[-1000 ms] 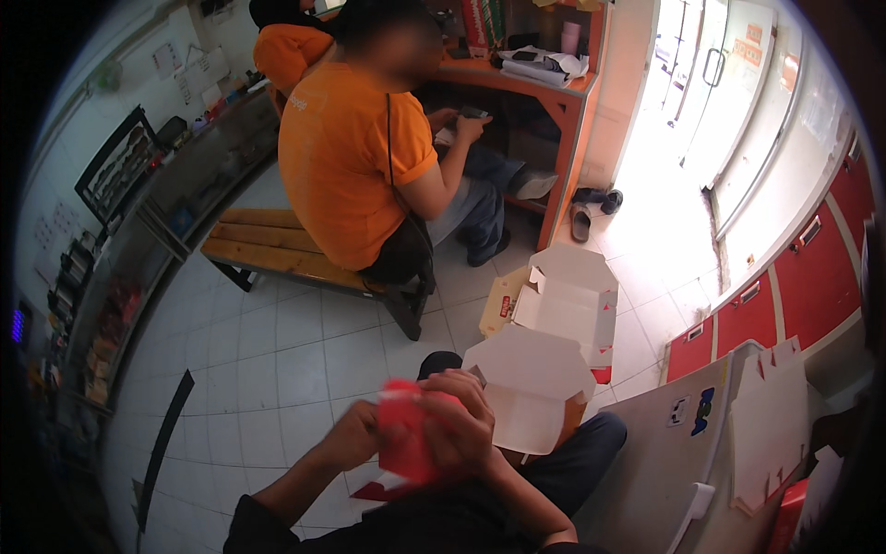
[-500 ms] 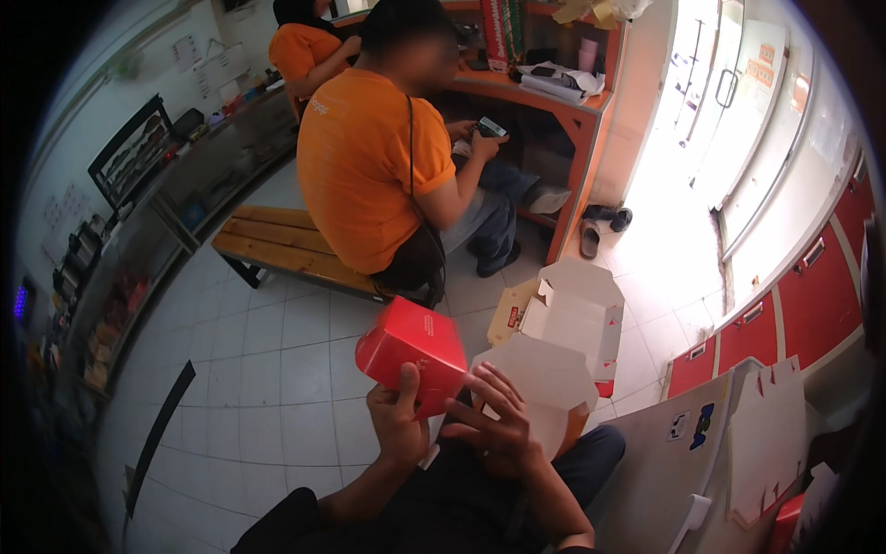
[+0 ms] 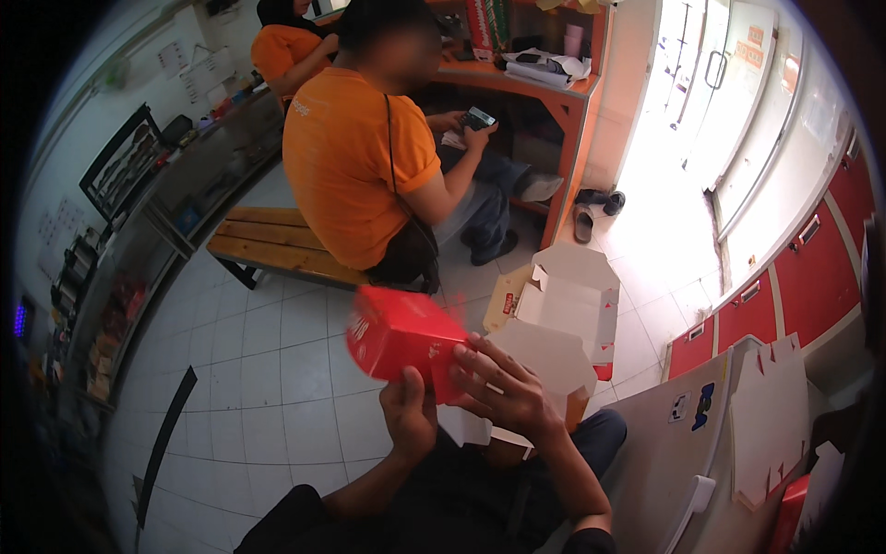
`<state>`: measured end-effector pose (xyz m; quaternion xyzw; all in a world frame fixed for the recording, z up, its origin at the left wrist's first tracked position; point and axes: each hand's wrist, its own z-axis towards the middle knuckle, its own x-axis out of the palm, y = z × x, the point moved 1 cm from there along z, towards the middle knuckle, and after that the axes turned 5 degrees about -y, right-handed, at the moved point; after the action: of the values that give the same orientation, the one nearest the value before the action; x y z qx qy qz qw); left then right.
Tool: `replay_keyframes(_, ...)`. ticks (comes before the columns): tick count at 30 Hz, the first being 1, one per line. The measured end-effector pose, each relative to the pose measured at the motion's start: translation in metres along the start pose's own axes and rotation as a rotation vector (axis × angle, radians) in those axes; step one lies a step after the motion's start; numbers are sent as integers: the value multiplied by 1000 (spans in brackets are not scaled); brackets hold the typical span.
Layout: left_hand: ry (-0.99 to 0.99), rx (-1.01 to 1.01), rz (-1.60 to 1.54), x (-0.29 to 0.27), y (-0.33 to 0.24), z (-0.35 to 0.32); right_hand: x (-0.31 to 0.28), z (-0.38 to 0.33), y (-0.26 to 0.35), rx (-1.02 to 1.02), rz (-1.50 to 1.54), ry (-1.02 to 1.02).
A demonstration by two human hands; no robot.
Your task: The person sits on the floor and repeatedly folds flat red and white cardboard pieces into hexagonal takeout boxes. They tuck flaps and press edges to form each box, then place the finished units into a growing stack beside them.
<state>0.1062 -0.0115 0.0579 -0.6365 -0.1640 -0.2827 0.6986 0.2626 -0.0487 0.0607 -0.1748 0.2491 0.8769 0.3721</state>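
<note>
A red cardboard box (image 3: 399, 332) with pale print is held up in front of me, tilted, its near end partly covered by my fingers. My left hand (image 3: 408, 413) grips its lower edge, thumb up along the side. Across the right end of the box lie the fingers of my right hand (image 3: 508, 383), pressing on the card. Below, between my hands, a white flap (image 3: 464, 427) shows; what it belongs to is partly hidden. Just beyond my right hand lie opened cartons, one with a white inside (image 3: 577, 291) and another with a white lid (image 3: 540, 355).
A person in an orange shirt (image 3: 346, 171) sits on a wooden bench (image 3: 268, 242) ahead, holding a phone (image 3: 479, 119). Another person (image 3: 286, 55) is behind. Flat white card blanks (image 3: 764, 420) lean at the right, beside a white appliance (image 3: 664, 434). Shoes (image 3: 583, 222) lie near the doorway.
The red box has turned and shifted slightly left, showing more of its printed left face. My right hand has moved slightly right and up against its end. The view has shifted a little.
</note>
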Motion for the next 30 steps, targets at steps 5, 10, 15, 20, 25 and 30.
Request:
replay_keyframes(5, 214, 159, 171, -14, 7, 2, 1, 3, 11, 100, 85, -95)
replay_keyframes(10, 110, 217, 110, 9, 10, -9, 16, -2, 9, 55, 42, -287)
replay_keyframes(15, 330, -67, 226, -12, -1, 0, 10, 12, 16, 236, 195, -319)
replay_keyframes(20, 707, -79, 330, -38, -56, 45, -36, 10, 6, 461, 363, -74)
replay_keyframes(25, 955, -39, 243, -52, -30, 61, -48, -7, -17, 583, 867, -60)
replay_keyframes(30, 1107, -956, -14, -108, 43, 18, -23, -31, -25, 609, 1001, 123)
